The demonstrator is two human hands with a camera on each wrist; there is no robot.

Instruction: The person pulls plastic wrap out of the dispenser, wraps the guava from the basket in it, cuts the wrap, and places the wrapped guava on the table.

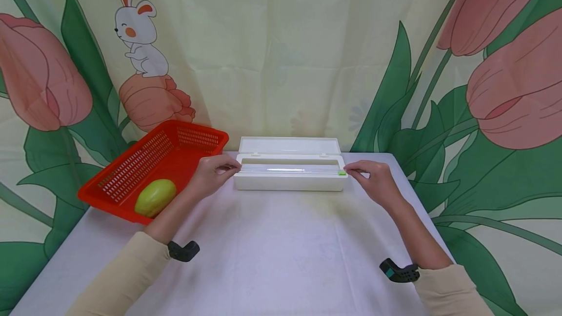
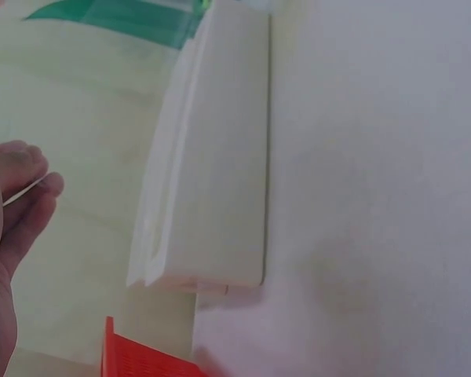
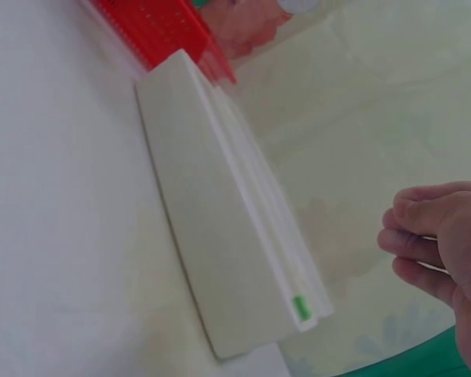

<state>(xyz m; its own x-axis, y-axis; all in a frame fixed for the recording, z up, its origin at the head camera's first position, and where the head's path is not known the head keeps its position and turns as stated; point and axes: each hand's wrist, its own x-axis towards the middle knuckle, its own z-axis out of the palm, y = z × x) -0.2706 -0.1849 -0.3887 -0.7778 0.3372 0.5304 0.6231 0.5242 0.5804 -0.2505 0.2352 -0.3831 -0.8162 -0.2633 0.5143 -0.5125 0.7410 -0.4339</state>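
A white plastic wrap dispenser [image 1: 290, 182] sits at the back middle of the table, its lid [image 1: 290, 145] tipped back. Clear plastic wrap [image 1: 285, 167] shines across its opening, and a green slide cutter [image 1: 342, 173] is at the right end. At the dispenser's left end, my left hand [image 1: 213, 172] pinches the wrap's edge between thumb and fingertips. My right hand [image 1: 373, 179] pinches likewise by the right end. Both wrist views show the left hand [image 2: 20, 196] and right hand [image 3: 436, 236] raised above the dispenser; the film itself is barely visible there.
Left of the dispenser stands a red plastic basket [image 1: 127, 165] holding a yellow-green mango-like fruit [image 1: 155, 198]. My left forearm passes in front of its right side. A white cloth covers the table [image 1: 290, 247], and a printed curtain [image 1: 298, 52] hangs right behind.
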